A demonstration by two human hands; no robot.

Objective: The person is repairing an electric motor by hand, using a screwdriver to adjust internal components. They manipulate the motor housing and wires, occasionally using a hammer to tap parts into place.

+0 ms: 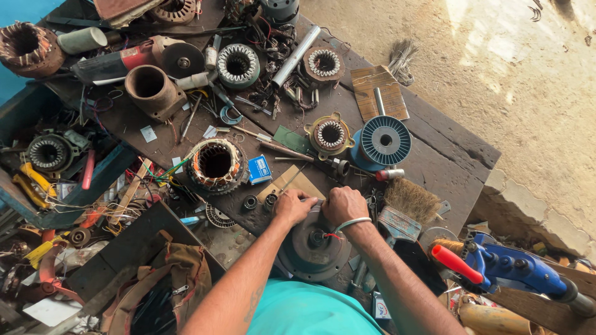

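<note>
Grey cast metal sits under both hands: a round motor housing (313, 245) with a shaft stub and a short red wire at its centre, resting at the near edge of the dark wooden tabletop (434, 155). The left hand (293, 205) has its fingers curled down over the far rim of the housing, and the right hand (343, 205), a pale band on its wrist, is curled beside it on the same rim; both are closed on that rim, knuckles nearly touching. Just beyond the fingers lies a flat piece of cardboard (295, 182) with a thin rod across it. Just right of the right hand is a bristle brush (411, 200), and farther right a blue power tool with a red handle (496, 265). Beyond the fingers and slightly right stand a blue spool of wire (383, 141) and a small wound stator (329, 134). Beyond and to the left of the left hand sits a large copper-wound stator (215, 165), with a small blue box (259, 169) just beside it. Near the left forearm lies a brown canvas bag (167, 288).
</note>
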